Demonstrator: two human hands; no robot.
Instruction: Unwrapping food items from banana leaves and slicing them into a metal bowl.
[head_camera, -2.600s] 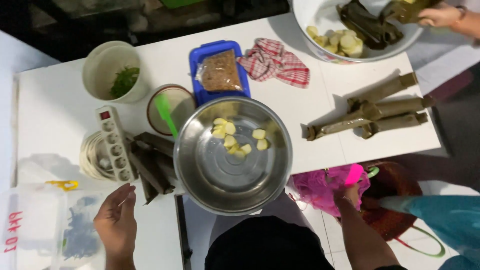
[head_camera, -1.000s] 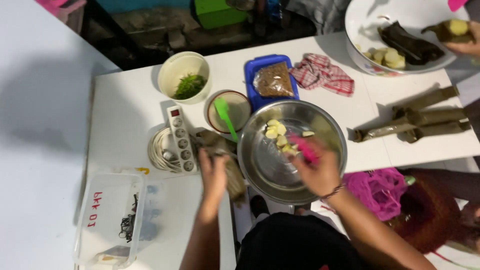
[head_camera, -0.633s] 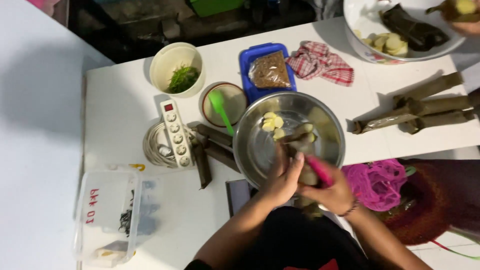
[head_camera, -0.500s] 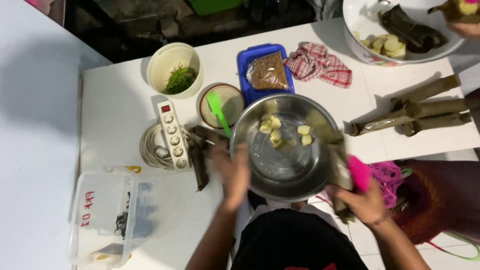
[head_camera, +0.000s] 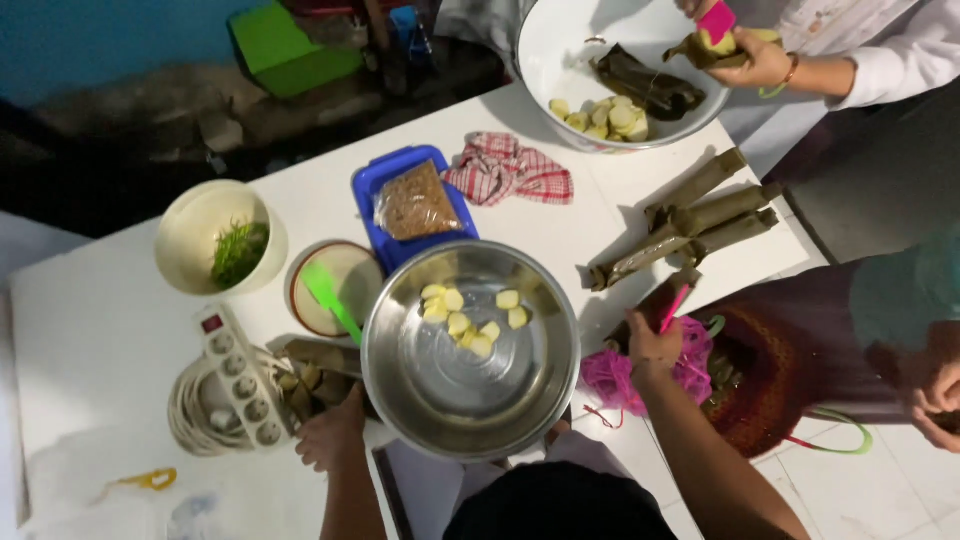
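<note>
Leaf-wrapped rolls (head_camera: 690, 215) lay in a loose bundle on the white table (head_camera: 110, 340), right of the steel bowl (head_camera: 470, 350) holding pale cut pieces (head_camera: 465, 315). Just beside the nearest roll, the right hand (head_camera: 655, 345) pinched a pink knife (head_camera: 675, 308) over a pink net bag (head_camera: 615, 375). The left hand (head_camera: 330, 440) rested loosely spread, holding nothing, against dark leaf scraps (head_camera: 310, 375) near a white power strip (head_camera: 238, 375).

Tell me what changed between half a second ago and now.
The right hand, holding a pink-handled tool, moved from the rim of the steel bowl out to the leaf-wrapped roll at the table edge. The left hand dropped from the bowl's rim onto the dark leaf strips beside it. The bowl with its pale slices, the power strip and the blue tray stayed put.
</note>
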